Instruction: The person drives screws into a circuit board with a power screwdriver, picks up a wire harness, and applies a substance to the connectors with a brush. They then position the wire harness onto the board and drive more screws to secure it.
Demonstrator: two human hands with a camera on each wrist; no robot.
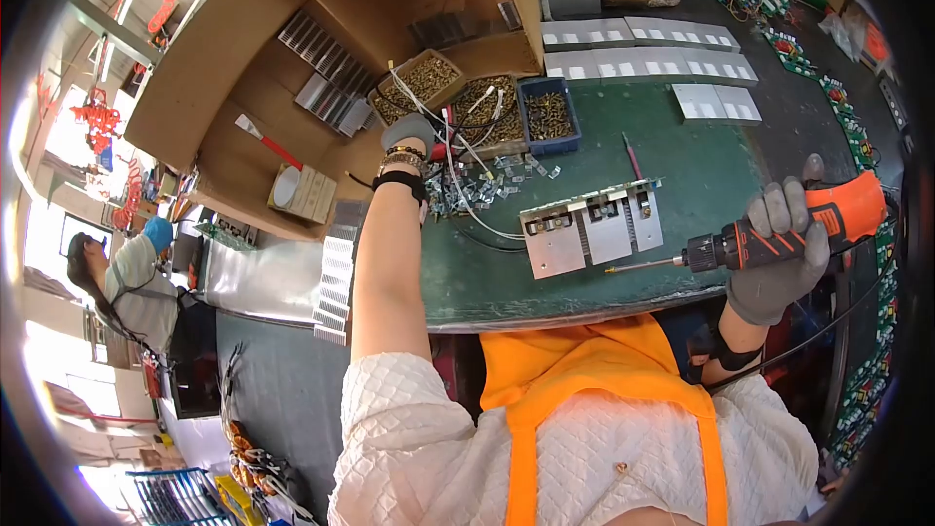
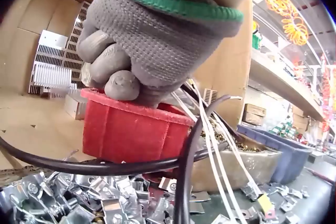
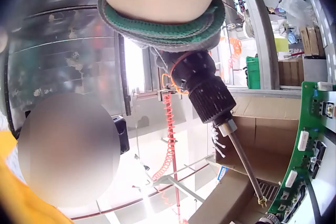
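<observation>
My gloved left hand (image 1: 410, 133) is at a small red bin (image 2: 134, 129), its fingertips down inside the rim and hidden there. In my right hand (image 1: 779, 263) is an orange and black power screwdriver (image 1: 794, 232), gripped round its body. The screwdriver's long bit (image 3: 244, 158) points left, with a brass-coloured screw (image 3: 262, 201) at its tip. Left of the bit lies a green circuit board (image 3: 298, 150) with flat metal heatsinks (image 1: 609, 237) attached, on the green table (image 1: 467, 282).
Metal clips (image 2: 113, 198) are heaped beside the red bin. Behind stand boxes of brass screws (image 1: 487, 102) and a blue bin (image 1: 548, 115). White and black wires (image 2: 215, 155) cross this area. Metal plates (image 1: 648, 63) line the back; a cardboard box (image 1: 234, 78) stands left.
</observation>
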